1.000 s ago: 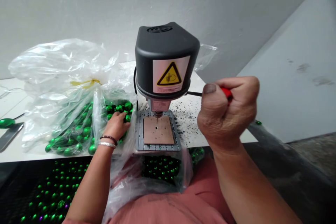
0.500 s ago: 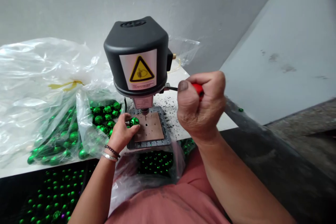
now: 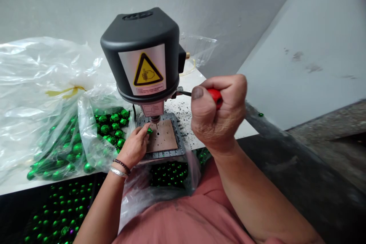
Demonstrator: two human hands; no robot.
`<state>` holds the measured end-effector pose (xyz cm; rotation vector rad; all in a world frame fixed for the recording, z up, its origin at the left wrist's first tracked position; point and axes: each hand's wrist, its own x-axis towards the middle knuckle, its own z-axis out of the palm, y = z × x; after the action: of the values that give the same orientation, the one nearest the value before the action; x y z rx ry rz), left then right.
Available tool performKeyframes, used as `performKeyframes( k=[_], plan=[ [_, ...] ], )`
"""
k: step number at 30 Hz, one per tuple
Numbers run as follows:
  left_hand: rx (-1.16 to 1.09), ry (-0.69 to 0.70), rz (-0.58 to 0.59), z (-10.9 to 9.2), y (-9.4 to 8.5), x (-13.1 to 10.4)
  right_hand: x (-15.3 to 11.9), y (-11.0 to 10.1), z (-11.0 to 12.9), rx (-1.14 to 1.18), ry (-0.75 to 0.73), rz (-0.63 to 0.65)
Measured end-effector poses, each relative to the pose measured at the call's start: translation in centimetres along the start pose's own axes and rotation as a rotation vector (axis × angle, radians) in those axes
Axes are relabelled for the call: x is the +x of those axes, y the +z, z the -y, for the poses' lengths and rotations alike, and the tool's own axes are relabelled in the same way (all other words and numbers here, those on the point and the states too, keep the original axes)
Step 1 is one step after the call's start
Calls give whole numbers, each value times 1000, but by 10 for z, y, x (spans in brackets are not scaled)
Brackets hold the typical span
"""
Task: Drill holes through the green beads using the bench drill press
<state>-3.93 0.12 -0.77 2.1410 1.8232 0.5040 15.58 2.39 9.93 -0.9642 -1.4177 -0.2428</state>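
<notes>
Left grip (image 3: 135, 145): fingers pinching 1 shiny green round ball (image 3: 149, 131), mostly hidden by the hand. Ball sits at the fingertips, over the left part of the flat brown square board (image 3: 164, 141); contact with the board cannot be told. Thin metal drill bit (image 3: 156, 126) just right of this grip, board hole (image 3: 158, 134) near it.

Right grip (image 3: 219, 112): fist wrapped round a red knob (image 3: 215, 98) on a dark metal lever. Black boxy drill head (image 3: 140, 51) to its left, yellow triangle label facing out.

Left of left grip: clear plastic bag (image 3: 88, 137), many green balls, on the white counter (image 3: 14, 187). Dark chips between the 2 grips.
</notes>
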Motion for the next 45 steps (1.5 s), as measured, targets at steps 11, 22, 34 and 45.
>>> performKeyframes(
  k=[11, 22, 34, 45],
  plan=[
    [-69, -95, -56, -5, 3, 6, -2, 1, -2, 19, -23, -8],
    [54, -4, 10, -7, 1, 14, -3, 0, -1, -35, 6, 17],
    [18, 80, 74, -8, -2, 14, -4, -1, -1, 8, 6, 32],
    [-288, -111, 98, -8, -16, 15, 30, 3, 2, 50, 37, 93]
  ],
)
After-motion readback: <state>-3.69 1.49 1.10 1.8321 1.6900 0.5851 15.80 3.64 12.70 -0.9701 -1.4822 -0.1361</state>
